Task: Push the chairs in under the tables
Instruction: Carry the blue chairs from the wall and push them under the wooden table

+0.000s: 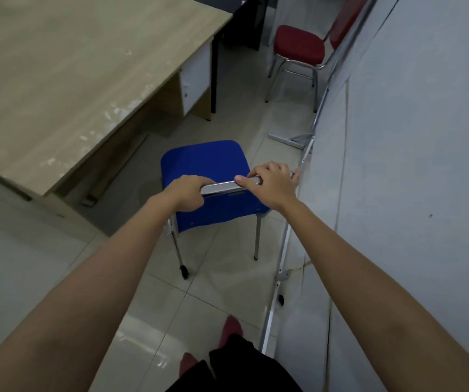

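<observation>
A blue chair (203,162) with chrome legs stands on the tiled floor in the middle of the view, beside the right edge of a light wooden table (66,66). My left hand (186,192) is closed over the left part of the chair's chrome back rail. My right hand (273,182) grips the right part of the same rail. The seat points away from me and lies outside the tabletop's edge, near the opening under the table.
A red chair (298,45) with chrome legs stands farther back by the pale partition wall (414,137) on the right. A metal frame (290,250) leans along that wall. A white drawer unit (195,77) hangs under the table's far end. My feet are at the bottom.
</observation>
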